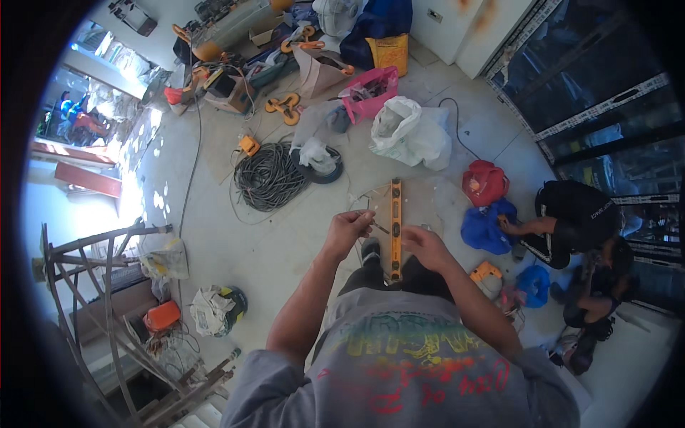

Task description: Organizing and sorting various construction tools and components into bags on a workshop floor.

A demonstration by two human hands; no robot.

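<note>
My left hand (349,231) is closed in a pinch on a thin dark rod (380,228), whose end points toward the spirit level; its exact kind is too small to make out. The orange spirit level (396,203) runs away from me, between my two hands, its near end by my legs. My right hand (426,248) is just right of the level, its fingers bent and slightly blurred. Whether it touches the level or holds anything cannot be told. A small pale spot shows by its fingertips.
A coiled black cable (267,177) and a white sack (410,135) lie ahead. At right a co-worker (581,214) crouches with a hand on a blue bag (489,227), near a red bag (485,183) and an orange power tool (486,271). A wooden frame (107,307) stands left.
</note>
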